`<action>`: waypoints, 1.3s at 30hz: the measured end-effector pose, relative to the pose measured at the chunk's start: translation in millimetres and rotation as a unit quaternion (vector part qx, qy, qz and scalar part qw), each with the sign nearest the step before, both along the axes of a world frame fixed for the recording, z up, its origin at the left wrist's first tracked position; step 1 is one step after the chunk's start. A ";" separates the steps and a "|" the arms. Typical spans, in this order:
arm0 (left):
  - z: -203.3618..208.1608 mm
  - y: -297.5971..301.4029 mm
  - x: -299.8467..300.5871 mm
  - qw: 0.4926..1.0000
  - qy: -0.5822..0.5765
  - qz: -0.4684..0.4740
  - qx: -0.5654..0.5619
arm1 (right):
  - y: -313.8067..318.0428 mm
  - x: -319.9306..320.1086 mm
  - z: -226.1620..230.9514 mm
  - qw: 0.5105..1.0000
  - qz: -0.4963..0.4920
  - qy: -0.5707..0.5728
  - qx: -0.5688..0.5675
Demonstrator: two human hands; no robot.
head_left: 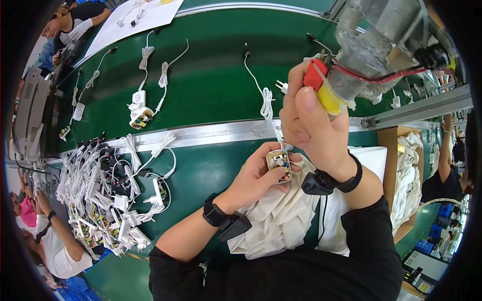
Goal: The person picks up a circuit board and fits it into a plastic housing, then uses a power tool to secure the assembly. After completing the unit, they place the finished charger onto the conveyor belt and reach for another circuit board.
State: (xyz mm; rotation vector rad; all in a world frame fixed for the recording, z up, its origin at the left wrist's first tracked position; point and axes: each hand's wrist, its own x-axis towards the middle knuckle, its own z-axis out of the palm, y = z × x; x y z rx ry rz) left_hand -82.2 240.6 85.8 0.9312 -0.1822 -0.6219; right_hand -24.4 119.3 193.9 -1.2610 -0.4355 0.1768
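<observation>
My left hand [258,175] is closed around an opened white charger casing [279,166], its circuit board facing up and my thumb on the board's edge. A white cable runs from it to a tied bundle [267,104] on the far side of the metal rail. My right hand [314,118] is raised above the casing. Its fingers are curled at the red and yellow part [321,88] of a large grey, translucent device [374,50] with red and black wires. A pale blue tip [287,148] shows at the casing's upper edge; what it belongs to is hidden.
Many chargers with tied white cables are heaped [103,190] at the left. Others lie on the green belt [211,75] beyond the metal rail [216,129]. Off-white cloth [276,215] lies before me; a cardboard box [396,145] stands right. Co-workers sit on both sides.
</observation>
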 end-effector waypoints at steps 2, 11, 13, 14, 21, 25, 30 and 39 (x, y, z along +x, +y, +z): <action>0.5 0.8 0.0 1.000 0.001 -0.005 -0.005 | 0.3 0.1 -1.8 1.000 0.003 -0.006 -0.005; 1.1 -0.2 0.0 0.999 0.037 0.023 -0.011 | -0.7 -6.2 6.1 0.999 0.003 -0.017 -0.030; -0.4 2.0 3.6 0.998 0.049 0.043 -0.019 | 0.2 -9.5 5.5 0.999 0.002 -0.013 -0.031; -1.2 3.7 5.5 0.996 0.061 0.063 -0.026 | 1.0 -11.5 3.5 1.000 0.008 -0.013 -0.022; -2.9 8.2 4.6 0.990 0.079 0.101 -0.062 | 1.8 -14.2 -4.5 0.998 0.041 -0.041 -0.039; -4.9 9.8 5.5 0.991 0.073 0.092 -0.068 | 3.6 -15.5 -2.8 0.998 0.031 -0.042 -0.036; -0.9 8.2 4.8 0.986 0.093 0.073 -0.114 | 6.0 -18.3 2.8 0.998 0.031 -0.031 -0.039; -3.6 15.2 3.2 0.981 0.091 0.031 -0.171 | 14.3 -21.2 -5.1 0.994 0.047 -0.084 -0.059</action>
